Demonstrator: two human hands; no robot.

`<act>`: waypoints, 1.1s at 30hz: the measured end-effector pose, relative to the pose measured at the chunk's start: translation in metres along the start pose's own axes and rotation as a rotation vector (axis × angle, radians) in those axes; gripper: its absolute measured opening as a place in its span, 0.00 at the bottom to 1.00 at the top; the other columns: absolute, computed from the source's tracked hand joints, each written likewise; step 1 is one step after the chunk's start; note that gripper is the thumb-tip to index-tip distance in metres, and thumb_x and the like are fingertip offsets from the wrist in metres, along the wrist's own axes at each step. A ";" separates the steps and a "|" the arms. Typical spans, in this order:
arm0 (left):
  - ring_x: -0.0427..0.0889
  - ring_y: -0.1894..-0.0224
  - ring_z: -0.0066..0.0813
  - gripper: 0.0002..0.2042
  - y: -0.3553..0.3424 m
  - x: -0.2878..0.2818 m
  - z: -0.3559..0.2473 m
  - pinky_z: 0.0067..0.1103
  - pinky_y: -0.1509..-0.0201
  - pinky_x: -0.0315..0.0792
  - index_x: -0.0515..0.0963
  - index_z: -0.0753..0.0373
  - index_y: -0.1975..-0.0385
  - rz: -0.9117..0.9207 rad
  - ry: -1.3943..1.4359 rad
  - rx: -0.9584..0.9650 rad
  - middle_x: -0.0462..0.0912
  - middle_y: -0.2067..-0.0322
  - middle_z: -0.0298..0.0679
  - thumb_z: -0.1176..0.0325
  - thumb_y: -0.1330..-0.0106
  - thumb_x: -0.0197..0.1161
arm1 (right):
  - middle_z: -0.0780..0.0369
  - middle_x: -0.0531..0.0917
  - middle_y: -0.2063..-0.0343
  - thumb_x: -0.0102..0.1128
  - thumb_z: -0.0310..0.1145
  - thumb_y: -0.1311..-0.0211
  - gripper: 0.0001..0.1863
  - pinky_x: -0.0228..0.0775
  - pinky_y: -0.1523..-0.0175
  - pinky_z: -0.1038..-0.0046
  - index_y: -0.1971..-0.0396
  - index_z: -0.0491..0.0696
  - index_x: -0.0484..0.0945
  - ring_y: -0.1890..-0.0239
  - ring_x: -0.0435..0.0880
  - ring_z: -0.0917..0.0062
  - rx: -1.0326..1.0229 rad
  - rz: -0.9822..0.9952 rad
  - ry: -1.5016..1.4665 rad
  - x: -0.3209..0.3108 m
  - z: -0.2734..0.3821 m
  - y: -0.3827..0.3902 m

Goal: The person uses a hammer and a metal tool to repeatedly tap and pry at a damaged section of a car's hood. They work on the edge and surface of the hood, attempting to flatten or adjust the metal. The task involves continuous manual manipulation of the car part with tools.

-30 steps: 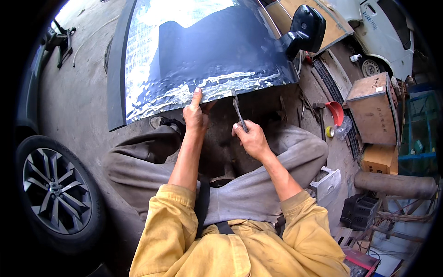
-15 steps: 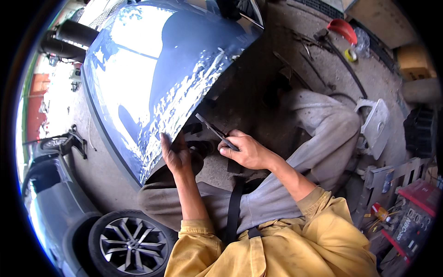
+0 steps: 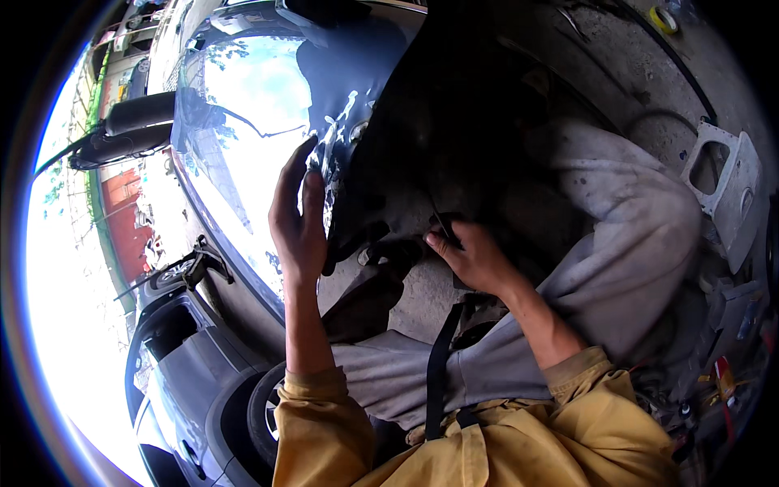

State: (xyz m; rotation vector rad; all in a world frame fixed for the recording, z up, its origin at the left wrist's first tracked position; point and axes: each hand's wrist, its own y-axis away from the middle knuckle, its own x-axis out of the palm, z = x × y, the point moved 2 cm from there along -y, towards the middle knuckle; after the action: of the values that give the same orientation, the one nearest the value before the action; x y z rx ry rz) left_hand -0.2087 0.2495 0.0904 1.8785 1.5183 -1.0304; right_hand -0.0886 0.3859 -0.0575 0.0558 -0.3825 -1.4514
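A glossy dark blue car body panel (image 3: pixel 333 61) rises in front of me, its surface full of bright reflections. Along its near right edge the metal is rippled and dented. My left hand (image 3: pixel 299 223) lies against that rippled edge, fingers stretched up over the panel and the thumb apart. To the right, my right hand (image 3: pixel 475 256) is closed around a slim dark hand tool (image 3: pixel 441 221). The tool points up into the deep shadow behind the panel's edge, where its tip is lost in the dark.
Another car (image 3: pixel 191 398) stands at lower left. A pierced light metal part (image 3: pixel 734 195) is beside my bent right knee (image 3: pixel 633 219). A yellow tape roll (image 3: pixel 664 20) and a dark hose (image 3: pixel 665 53) lie on the concrete floor at upper right.
My left hand has moved up along the panel's edge, with its fingers now on the outer face. The tool has turned more upright and reaches into the shadow. The view has shifted.
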 end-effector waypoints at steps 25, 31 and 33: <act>0.52 0.31 0.44 0.27 0.017 0.013 0.027 0.35 0.30 0.45 0.58 0.65 0.37 0.191 -0.516 0.396 0.56 0.35 0.48 0.59 0.33 0.49 | 0.53 0.82 0.60 0.55 0.30 0.52 0.12 0.72 0.51 0.63 0.67 0.45 0.83 0.56 0.81 0.60 0.512 0.172 0.967 0.011 -0.152 -0.001; 0.52 0.31 0.38 0.21 -0.038 0.025 0.043 0.34 0.30 0.42 0.64 0.56 0.39 0.187 -0.397 0.371 0.60 0.35 0.37 0.59 0.28 0.39 | 0.53 0.80 0.55 0.53 0.33 0.47 0.17 0.69 0.46 0.61 0.57 0.47 0.80 0.51 0.79 0.61 0.411 0.016 1.072 0.026 -0.171 -0.010; 0.52 0.31 0.36 0.21 -0.057 0.029 0.052 0.34 0.29 0.40 0.65 0.55 0.39 0.186 -0.407 0.373 0.60 0.35 0.35 0.57 0.28 0.38 | 0.53 0.79 0.53 0.49 0.35 0.43 0.17 0.68 0.45 0.61 0.55 0.47 0.78 0.50 0.78 0.62 0.341 -0.020 1.046 0.037 -0.160 -0.011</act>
State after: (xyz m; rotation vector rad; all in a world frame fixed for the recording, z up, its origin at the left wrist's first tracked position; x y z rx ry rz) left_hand -0.2736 0.2396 0.0409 1.8501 0.9493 -1.5725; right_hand -0.0505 0.3182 -0.2021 1.0464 0.2422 -1.1766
